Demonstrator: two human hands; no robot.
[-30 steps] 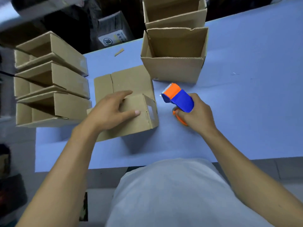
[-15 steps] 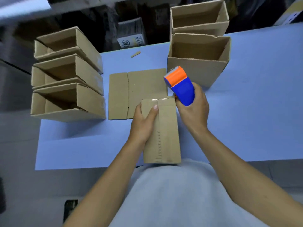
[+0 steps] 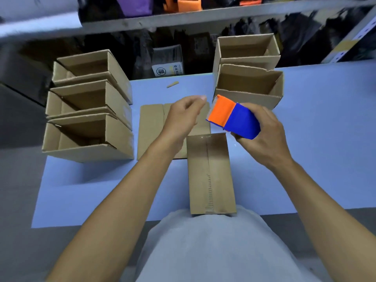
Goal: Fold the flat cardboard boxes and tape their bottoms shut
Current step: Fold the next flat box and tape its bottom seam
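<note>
Right hand (image 3: pixel 264 137) has its grip wrapped around a blue and orange tape dispenser (image 3: pixel 234 119), held up off the blue bench (image 3: pixel 315 159), orange end pointing up and left. Left hand (image 3: pixel 183 119) is raised with its grip loosely curled, fingers half closed, holding nothing that can be seen; thumb and forefinger tip sit near the dispenser's orange end, not touching it. Just below the right grip and down-right of the left grip, a folded box (image 3: pixel 210 176) lies bottom-up on the bench, its near end at the person's light shirt (image 3: pixel 213 251); a strip of clear tape runs along the center seam, glossy at the far edge. Under and behind the left grip a flat cardboard blank (image 3: pixel 150 131) lies on the bench, partly hidden by the hand. Well left of the left grip, three open boxes (image 3: pixel 89 119) sit in a row, openings up. Just beyond the right grip, two more open boxes (image 3: pixel 248 78) sit one behind the other. A small cardboard scrap (image 3: pixel 172 84) lies on the bench far past the left grip. A shelf (image 3: pixel 183 19) runs behind the bench.
</note>
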